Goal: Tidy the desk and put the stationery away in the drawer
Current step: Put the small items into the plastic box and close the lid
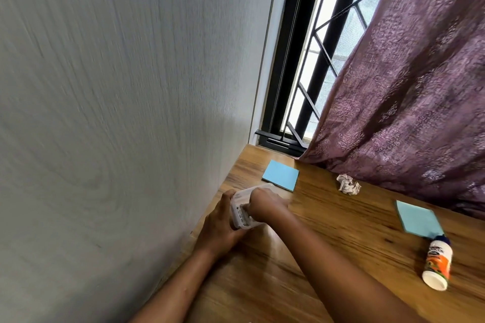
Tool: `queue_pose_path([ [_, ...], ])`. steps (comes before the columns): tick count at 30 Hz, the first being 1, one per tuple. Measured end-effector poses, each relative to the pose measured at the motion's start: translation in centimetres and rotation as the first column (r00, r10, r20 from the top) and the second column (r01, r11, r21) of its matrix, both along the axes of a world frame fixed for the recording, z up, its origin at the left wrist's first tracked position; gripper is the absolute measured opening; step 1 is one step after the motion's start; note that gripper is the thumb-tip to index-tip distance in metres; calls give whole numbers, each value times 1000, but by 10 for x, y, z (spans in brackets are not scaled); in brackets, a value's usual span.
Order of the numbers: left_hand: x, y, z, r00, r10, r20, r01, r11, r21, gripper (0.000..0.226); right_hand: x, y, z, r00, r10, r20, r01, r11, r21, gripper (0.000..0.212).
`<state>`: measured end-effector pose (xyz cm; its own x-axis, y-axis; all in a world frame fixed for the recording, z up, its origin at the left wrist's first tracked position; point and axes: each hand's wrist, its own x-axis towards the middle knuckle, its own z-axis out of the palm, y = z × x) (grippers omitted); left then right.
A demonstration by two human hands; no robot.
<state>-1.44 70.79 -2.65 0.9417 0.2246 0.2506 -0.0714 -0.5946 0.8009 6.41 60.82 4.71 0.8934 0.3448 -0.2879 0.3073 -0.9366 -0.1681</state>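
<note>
While the left hand (pixel 220 221) grips the clear plastic box (pixel 245 214) at the desk's (pixel 328 244) left edge against the wall (pixel 118 113), the right hand (pixel 263 202) curls at its top; what it holds, I cannot tell. Light, stiff, probably slippery: best held by its 2 long sides.

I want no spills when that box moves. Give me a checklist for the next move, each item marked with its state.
1. Left hand grips clear box: ok.
2. Box closed: cannot tell, right hand covers its top.
3. Drawer in view: not ok.
4. Glue bottle stowed: not ok, lying on the desk.
5. Far blue pad, near blue pad and crumpled paper cleared: not ok.
</note>
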Motion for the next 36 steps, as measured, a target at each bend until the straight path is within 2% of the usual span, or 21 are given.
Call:
queue_pose_path([
  [11, 0, 0, 2, 1000, 0, 8, 1, 999, -35, 84, -5, -2, 2, 999, 21, 39, -23, 999, 48, 24],
  [15, 0, 1, 2, 1000, 6, -4, -7, 999, -47, 82, -5, -6, 13, 996, 71, 58, -74, 996, 56, 31],
  [19, 1, 1, 0, 1000, 9, -6, -10, 999, -40, 82, -10, -13, 26, 980, 91, 179, -83, 995, -53, 29],
  [23, 1, 1, -3, 1000, 0, 1, 0, 1000, -13, 83, -15, -14, 23, 973, 119, 195, -88, 983, -161, 26],
  [36, -1, 0, -1, 1000, -13, -6, 13, 1000, 13, 80, -9, -8, 6, 951, 128, 280, -51, 962, -267, 30],
])
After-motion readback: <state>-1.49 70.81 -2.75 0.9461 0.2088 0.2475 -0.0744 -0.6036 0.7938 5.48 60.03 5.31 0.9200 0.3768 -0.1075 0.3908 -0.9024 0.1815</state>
